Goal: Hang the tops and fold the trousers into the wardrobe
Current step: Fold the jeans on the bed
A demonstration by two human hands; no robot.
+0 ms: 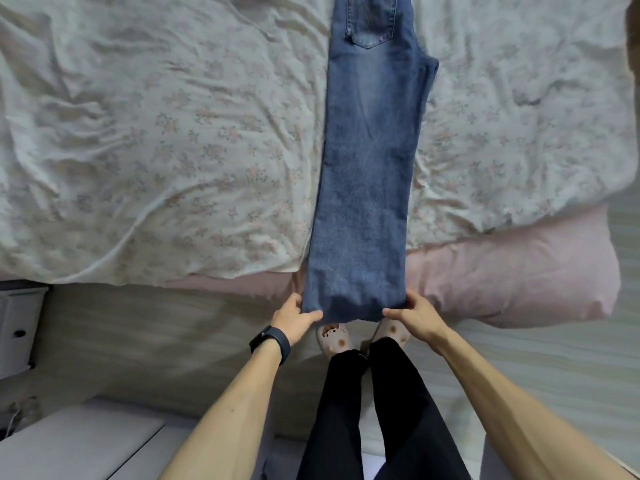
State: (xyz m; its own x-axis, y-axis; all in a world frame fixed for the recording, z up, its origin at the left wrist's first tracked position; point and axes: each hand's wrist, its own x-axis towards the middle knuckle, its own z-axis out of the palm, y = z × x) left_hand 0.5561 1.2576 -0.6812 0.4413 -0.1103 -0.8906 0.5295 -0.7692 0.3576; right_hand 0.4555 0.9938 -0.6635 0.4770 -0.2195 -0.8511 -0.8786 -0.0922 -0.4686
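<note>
A pair of blue jeans (370, 161) lies lengthwise on the bed, folded leg over leg, back pocket at the far end and hems hanging over the near edge. My left hand (294, 315) pinches the left corner of the hem. My right hand (414, 311) grips the right corner, thumb on top. Both hands hold the hem just off the bed edge, above my feet.
The bed carries a crumpled floral sheet (156, 150) with a pink cover (512, 271) along its near edge and right corner. A white drawer unit (17, 327) stands at the left. My legs and light clogs (334, 337) stand on the floor below the hem.
</note>
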